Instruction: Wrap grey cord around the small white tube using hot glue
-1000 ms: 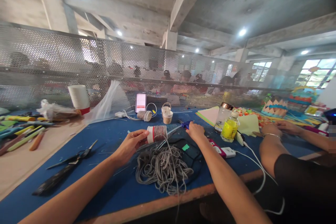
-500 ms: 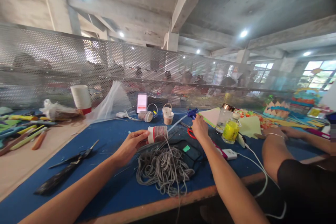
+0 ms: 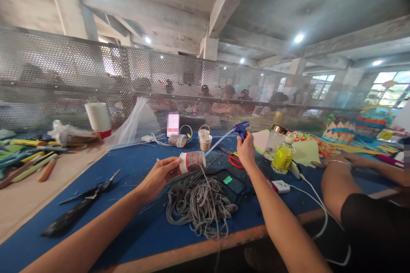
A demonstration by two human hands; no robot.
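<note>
Left grip (image 3: 163,173) clamped on cord-wrapped cup (image 3: 196,161), long axis nine-to-three o'clock; right grip (image 3: 246,149) closed around blue glue gun (image 3: 241,128), two o'clock from cup.

A perforated metal screen (image 3: 141,72) runs behind the blue tabletop (image 3: 105,217), under concrete beams and lit lamps. A lit phone (image 3: 173,125) stands near it. To the left are a tilted stack of paper cups (image 3: 98,118), crumpled clear plastic (image 3: 68,133) and a spread of coloured tools (image 3: 28,158); black-handled scissors (image 3: 81,204) lie nearer. To the right, a glass jar (image 3: 273,141) stands beside a yellow bottle (image 3: 282,158). Farther right, a person in a dark sleeve (image 3: 368,222) reaches over the tabletop near a zigzag-edged paper piece (image 3: 338,132).
</note>
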